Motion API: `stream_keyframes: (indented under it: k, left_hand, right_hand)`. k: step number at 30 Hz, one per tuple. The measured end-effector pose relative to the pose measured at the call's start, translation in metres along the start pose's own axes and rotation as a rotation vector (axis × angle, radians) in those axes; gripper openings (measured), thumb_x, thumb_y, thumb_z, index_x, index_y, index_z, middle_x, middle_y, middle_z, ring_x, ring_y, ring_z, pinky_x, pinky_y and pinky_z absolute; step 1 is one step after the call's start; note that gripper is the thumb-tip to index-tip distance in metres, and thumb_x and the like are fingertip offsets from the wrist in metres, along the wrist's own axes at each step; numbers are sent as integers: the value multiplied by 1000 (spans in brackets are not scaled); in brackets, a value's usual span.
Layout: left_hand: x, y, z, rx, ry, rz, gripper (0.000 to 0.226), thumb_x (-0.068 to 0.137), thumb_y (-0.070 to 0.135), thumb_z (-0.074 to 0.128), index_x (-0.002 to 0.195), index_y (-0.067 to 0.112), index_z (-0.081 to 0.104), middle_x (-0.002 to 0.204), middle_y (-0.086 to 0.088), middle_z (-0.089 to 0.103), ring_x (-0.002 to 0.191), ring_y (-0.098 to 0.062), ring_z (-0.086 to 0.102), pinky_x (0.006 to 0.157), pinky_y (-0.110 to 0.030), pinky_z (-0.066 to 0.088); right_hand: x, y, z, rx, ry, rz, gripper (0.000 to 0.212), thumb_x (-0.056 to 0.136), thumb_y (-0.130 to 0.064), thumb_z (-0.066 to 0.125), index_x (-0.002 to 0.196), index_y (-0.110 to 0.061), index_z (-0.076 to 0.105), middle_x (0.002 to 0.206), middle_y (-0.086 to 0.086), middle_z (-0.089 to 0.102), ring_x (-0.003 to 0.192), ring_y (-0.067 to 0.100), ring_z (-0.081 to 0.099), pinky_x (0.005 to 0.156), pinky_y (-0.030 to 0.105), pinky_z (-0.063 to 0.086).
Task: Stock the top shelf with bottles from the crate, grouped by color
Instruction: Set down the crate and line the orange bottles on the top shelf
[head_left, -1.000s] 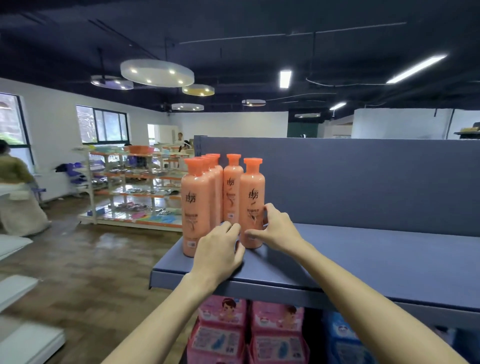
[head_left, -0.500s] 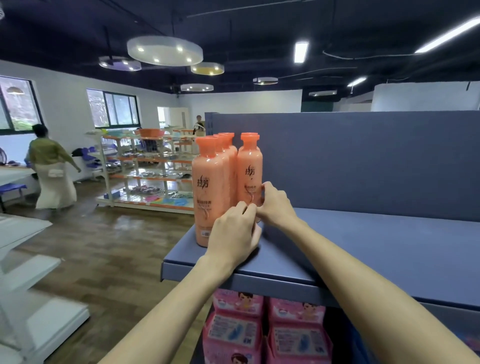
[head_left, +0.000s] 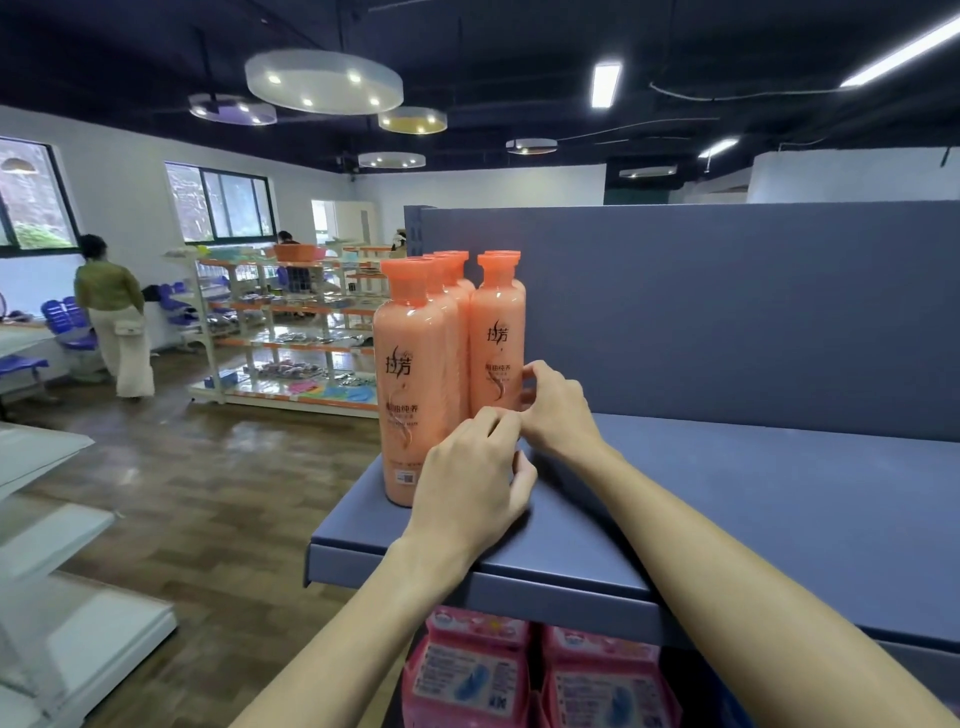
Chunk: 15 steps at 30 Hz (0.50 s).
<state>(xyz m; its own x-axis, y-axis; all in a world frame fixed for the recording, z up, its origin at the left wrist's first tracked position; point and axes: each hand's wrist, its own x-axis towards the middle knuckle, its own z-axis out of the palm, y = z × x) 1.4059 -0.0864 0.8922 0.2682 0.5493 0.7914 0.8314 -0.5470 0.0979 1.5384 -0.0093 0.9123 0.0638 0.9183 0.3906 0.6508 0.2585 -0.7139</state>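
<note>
Several orange bottles (head_left: 415, 384) with orange caps stand packed together at the left end of the blue top shelf (head_left: 753, 499). My right hand (head_left: 558, 410) reaches in from the right. Its fingers curl round the lower side of the right-hand orange bottle (head_left: 496, 338). My left hand (head_left: 467, 483) rests on the shelf just in front of the group, fingers curled, knuckles against the bottles' lower part; its fingertips are hidden. The crate is not in view.
A blue back panel (head_left: 727, 312) rises behind the shelf. Pink packets (head_left: 467, 670) fill the shelf below. To the left are a wooden floor, white shelves (head_left: 47, 519), a far display rack (head_left: 291, 322) and a person (head_left: 111, 312) standing by it.
The view has moved closer and to the left. The right-hand bottle now stands tight against the group. My left hand has closed up in front of the bottles; my right hand stays on that bottle.
</note>
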Motion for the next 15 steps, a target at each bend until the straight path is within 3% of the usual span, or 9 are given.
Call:
stream_keyframes:
  k: [7,11,15]
  left_hand:
    - [-2,0,0,-13,10,-7,15,79,21,63,93,18,60,86,5,57,74,-18,57,55,-31,46]
    - [-1,-2,2,-1,20,6,15,77,21,64,92,18,60,84,5,56,74,-17,56,54,-28,44]
    - [0,-3,3,29,9,13,13,75,21,65,83,17,56,78,2,53,70,-20,55,51,-31,43]
  right_hand:
    - [2,2,2,11,-1,-14,67,49,-60,62,108,-26,56,98,-11,68,94,10,64,85,36,56]
    - [-1,1,-1,10,-6,-9,56,56,-52,68,103,-26,55,94,-10,68,90,10,65,83,36,57]
    - [-9,-3,-7,-3,-27,6,60,53,-54,66,103,-24,53,97,-8,68,92,12,66,84,37,57]
